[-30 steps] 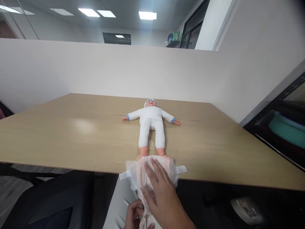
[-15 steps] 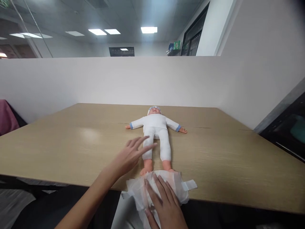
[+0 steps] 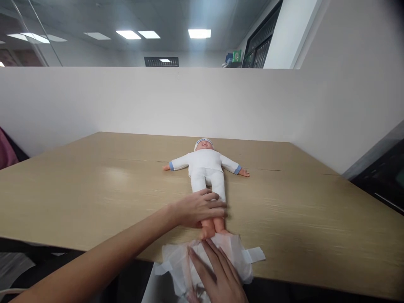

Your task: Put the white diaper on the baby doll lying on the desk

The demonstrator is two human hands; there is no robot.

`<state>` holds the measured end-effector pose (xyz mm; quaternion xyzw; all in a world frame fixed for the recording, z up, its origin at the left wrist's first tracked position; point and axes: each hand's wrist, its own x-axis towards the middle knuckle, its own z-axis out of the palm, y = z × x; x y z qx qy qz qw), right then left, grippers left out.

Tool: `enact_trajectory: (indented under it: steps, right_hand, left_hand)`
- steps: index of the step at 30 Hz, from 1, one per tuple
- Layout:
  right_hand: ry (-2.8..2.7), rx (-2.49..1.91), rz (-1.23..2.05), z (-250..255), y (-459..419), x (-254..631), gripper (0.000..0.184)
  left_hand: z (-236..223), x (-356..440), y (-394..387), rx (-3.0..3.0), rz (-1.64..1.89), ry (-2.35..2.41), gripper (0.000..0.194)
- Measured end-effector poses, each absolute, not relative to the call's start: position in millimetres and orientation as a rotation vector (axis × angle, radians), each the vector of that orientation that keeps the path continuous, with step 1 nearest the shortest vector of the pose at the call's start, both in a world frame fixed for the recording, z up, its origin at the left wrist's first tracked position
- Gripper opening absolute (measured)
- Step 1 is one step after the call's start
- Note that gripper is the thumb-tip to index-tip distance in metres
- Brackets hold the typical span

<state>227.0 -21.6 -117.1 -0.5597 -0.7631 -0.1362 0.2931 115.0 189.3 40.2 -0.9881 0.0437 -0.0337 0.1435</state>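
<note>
A baby doll (image 3: 205, 168) in white clothes lies on its back on the wooden table (image 3: 94, 189), arms spread, feet toward me. My left hand (image 3: 198, 208) is wrapped round both of the doll's lower legs, near the ankles. An unfolded white diaper (image 3: 236, 254) with tape tabs lies at the table's near edge, just below the doll's feet. My right hand (image 3: 217, 275) rests flat on the diaper, fingers stretched out.
A white partition wall (image 3: 158, 101) runs along the table's far side. A dark shelf unit (image 3: 381, 176) stands at the right. Something pink (image 3: 4, 151) shows at the left edge.
My left hand has moved from above the table beside the doll down onto its lower legs and closed round them. The right hand stays flat on the diaper.
</note>
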Motion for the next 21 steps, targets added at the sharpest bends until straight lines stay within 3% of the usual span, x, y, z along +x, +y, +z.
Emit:
enact_trajectory:
  steps: [6, 11, 16, 21]
  right_hand:
    - [-2.084, -1.409, -0.665, -112, -11, 240, 0.058]
    - [-2.262, -1.202, -0.785, -94, 17, 261, 0.079]
    - [-2.184, -1.322, -0.617, -90, 40, 256, 0.085]
    - [-2.225, -1.427, -0.347, -74, 54, 253, 0.079]
  left_hand:
    - [58, 130, 193, -3.005, -0.177, 0.158, 0.032]
    - [103, 140, 208, -3.368, -0.408, 0.111, 0.033]
    - [135, 142, 236, -3.577, -0.529, 0.095, 0.036]
    - [155, 136, 256, -3.639, -0.586, 0.054, 0.043]
